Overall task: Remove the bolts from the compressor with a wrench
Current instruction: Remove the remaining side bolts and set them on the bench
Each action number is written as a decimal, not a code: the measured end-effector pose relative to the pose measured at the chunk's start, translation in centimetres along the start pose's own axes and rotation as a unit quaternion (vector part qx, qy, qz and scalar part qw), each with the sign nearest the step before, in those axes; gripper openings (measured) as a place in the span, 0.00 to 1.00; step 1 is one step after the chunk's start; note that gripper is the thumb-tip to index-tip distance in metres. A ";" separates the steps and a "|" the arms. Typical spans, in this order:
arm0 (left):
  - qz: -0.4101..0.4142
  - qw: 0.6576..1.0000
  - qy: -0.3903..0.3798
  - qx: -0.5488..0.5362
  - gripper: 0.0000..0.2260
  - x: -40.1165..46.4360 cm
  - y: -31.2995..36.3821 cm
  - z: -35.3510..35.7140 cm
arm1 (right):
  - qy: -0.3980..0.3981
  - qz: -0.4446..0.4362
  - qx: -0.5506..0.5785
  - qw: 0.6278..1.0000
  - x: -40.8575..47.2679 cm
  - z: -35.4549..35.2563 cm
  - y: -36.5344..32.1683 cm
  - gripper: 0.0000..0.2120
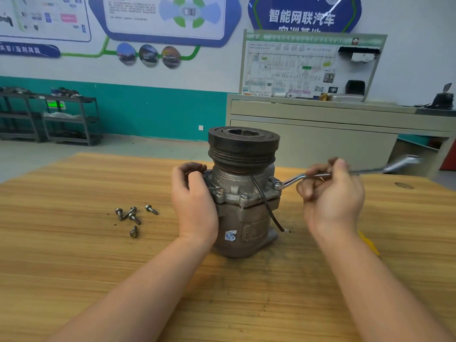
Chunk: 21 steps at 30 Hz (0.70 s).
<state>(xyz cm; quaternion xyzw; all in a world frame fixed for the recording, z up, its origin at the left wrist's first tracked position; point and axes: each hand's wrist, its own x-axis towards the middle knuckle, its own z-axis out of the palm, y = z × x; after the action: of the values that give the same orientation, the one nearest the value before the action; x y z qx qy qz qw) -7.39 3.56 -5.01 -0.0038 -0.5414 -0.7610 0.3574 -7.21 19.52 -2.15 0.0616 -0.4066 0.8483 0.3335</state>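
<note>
The compressor (pixel 243 193) stands upright, pulley up, between the hands; the left hand (pixel 193 203) grips its side, the right hand (pixel 330 193) pinches the wrench (pixel 320 176), which runs sideways rightward; 5 bolts (pixel 134 217) lie left on the wooden table (pixel 74 243)

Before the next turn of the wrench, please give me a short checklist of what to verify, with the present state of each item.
1. Wrench ring end sits on the right flange bolt: ok, it covers the bolt head.
2. Right hand grips the wrench shaft: ok.
3. Left hand steadies the compressor: ok, its fingers curl round the left side of the housing.
4. Compressor stands upright on the wooden table: ok.
5. Removed bolts lie away from the swing of the wrench: ok, they lie left of the compressor.
6. Black wire is free of the wrench: cannot tell, it hangs close below that bolt.
</note>
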 end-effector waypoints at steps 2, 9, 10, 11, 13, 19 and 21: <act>0.012 1.000 -0.007 0.010 0.10 0.2 -0.2 -0.1 | -0.010 0.159 0.034 0.987 1.5 -0.4 -0.4 0.13; 0.062 0.997 -0.049 0.019 0.09 1.0 -0.5 -0.3 | -0.037 0.167 0.093 0.981 1.3 -0.8 -0.9 0.14; 0.057 0.997 -0.055 0.019 0.10 1.2 -0.5 -0.4 | -0.042 0.117 0.060 0.990 0.9 -0.6 -0.9 0.13; 0.048 0.997 -0.062 0.019 0.10 1.4 -0.6 -0.5 | -0.051 0.065 0.026 0.996 0.5 -0.5 -0.9 0.13; 0.022 0.997 -0.076 0.021 0.12 2.0 -0.7 -0.8 | -0.079 -0.027 -0.032 0.996 -0.2 -0.3 -0.9 0.12; -0.043 0.993 -0.106 0.042 0.14 3.7 -1.0 -1.3 | -0.193 -0.261 -0.184 0.928 -2.5 -0.1 -0.9 0.08; -0.063 0.991 -0.109 0.046 0.14 3.9 -1.0 -1.4 | -0.256 -0.329 -0.215 0.883 -3.2 -0.1 -0.9 0.09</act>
<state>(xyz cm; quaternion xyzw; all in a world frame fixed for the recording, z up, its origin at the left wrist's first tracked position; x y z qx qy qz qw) -10.26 0.45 -4.92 -0.0359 -0.6107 -0.7513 0.2477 -4.18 18.34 -2.90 0.3335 -0.6067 0.5364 0.4826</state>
